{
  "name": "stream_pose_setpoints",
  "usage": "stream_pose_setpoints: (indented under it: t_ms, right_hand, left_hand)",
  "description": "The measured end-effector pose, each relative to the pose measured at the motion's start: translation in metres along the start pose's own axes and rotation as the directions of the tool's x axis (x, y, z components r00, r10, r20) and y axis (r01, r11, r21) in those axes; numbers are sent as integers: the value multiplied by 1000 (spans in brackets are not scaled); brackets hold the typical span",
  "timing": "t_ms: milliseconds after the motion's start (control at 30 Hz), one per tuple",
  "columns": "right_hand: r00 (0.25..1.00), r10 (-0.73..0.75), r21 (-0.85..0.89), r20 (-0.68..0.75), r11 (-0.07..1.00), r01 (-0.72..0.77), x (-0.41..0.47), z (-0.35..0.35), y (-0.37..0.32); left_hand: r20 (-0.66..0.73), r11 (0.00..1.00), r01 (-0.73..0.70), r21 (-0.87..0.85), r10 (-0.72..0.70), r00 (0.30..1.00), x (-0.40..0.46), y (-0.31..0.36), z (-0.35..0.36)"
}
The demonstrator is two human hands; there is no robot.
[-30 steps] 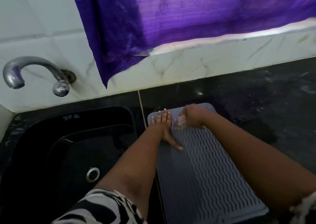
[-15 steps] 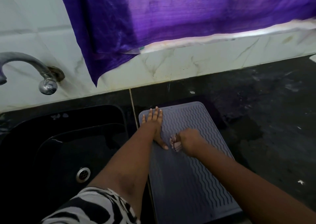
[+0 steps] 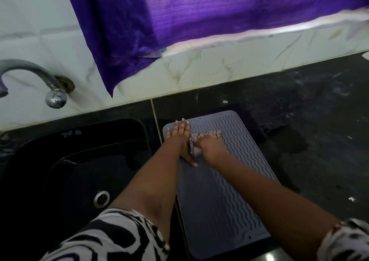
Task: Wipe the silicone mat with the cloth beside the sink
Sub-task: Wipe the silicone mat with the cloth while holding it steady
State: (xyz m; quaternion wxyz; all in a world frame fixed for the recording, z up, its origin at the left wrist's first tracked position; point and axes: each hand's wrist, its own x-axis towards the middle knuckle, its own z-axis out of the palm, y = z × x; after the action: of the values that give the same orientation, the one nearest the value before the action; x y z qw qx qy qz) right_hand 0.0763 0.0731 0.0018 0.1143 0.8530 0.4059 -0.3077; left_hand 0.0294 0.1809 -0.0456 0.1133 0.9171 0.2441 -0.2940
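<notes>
A grey silicone mat (image 3: 217,197) with wavy ridges lies on the black counter just right of the sink. My left hand (image 3: 180,139) lies flat with straight fingers on the mat's far left corner, pressing it down. Right beside it, my right hand (image 3: 211,149) grips a small pale checked cloth (image 3: 207,137) bunched against the mat's upper part. Most of the cloth is hidden under my fingers.
A black sink (image 3: 60,171) with a metal drain (image 3: 101,199) is on the left, below a curved metal tap (image 3: 36,79). A purple curtain (image 3: 199,21) hangs over the white tiled wall. The dark counter (image 3: 309,141) stretches right, with wet patches.
My right hand with the cloth slid down the mat toward me, then back up to its far end beside my left hand. The left hand has stayed pressed on the corner.
</notes>
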Motion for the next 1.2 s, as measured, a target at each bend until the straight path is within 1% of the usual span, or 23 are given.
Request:
stream_pose_setpoints:
  t_ms: [67,133,167,200,300,367,433,500,533,567,600,633,667,700,733,867,933,967,1033,1100,1133,1167,1200]
  right_hand:
    - [999,-35,12,-16,999,35,-12,23,7]
    - [979,-74,67,-189,994,88,-45,47,22]
    - [970,-67,81,-235,993,89,-62,58,27]
    - [971,-64,62,-230,995,80,-76,63,30]
    - [996,-81,-109,-36,991,77,-87,53,24]
    - [997,-69,-132,19,989,71,-82,28,19]
    - [994,-101,-108,-34,989,97,-74,4,20]
    - [978,-106,-35,-181,994,101,-63,-8,23]
    - [964,-109,10,-242,993,115,-58,-4,23]
    - [958,-108,51,-265,991,125,-54,9,25]
    - [956,-114,64,-269,989,136,-53,27,26]
    - [956,-140,27,-259,988,152,-54,47,28]
    - [961,-162,-36,-225,987,158,-54,65,31]
    - [966,-175,-87,-191,983,161,-56,79,36]
    - [969,-181,-99,-168,981,166,-56,88,36]
    - [985,-117,16,-125,993,119,-87,93,35]
    - [964,-178,42,-196,981,189,-118,102,42]
    - [960,-221,17,-175,974,227,-137,106,45]
    - [955,-289,-38,-69,957,287,-161,109,49]
    - [955,-295,-13,-22,955,295,-166,97,51]
    - [958,-285,26,-6,958,285,-165,86,53]
    - [959,-281,81,-33,956,283,-161,77,56]
    - [955,-280,145,-95,946,291,-155,71,59]
  left_hand:
    - [-10,1000,-5,-8,5,1000,0,-1,-1]
    - [-6,1000,-25,-3,25,1000,-2,-1,-2]
    - [3,999,-31,-8,31,1000,-4,0,-1]
    - [10,999,-35,-14,35,999,-5,0,-2]
    - [4,999,-42,-22,42,999,-4,0,-4]
    - [4,999,-50,-15,50,999,-6,0,-5]
    - [10,998,-61,-19,61,998,-16,1,-4]
    - [-39,993,-96,-65,93,995,-25,4,0]
    - [-106,982,-120,-143,106,989,-28,7,3]
    - [-193,962,-134,-238,88,977,-32,10,8]
    - [-283,952,-120,-282,36,958,-35,14,16]
    - [-343,954,-98,-283,-5,939,-39,16,27]
    - [-334,963,-80,-258,-11,942,-43,19,37]
    - [-294,965,-71,-254,-7,956,-46,21,47]
    - [-256,964,-51,-259,-17,967,-46,22,53]
    - [-185,964,20,-265,-71,980,-43,28,49]
    - [-179,962,30,-272,-81,981,-45,30,48]
    - [-185,960,29,-277,-83,979,-46,30,48]
    - [-195,960,26,-280,-83,977,-49,30,49]
    - [-196,959,34,-280,-92,976,-56,33,49]
    - [-215,961,36,-273,-98,972,-60,34,51]
    - [-262,964,32,-263,-103,960,-66,37,53]
    - [-334,964,1,-267,-94,938,-73,41,59]
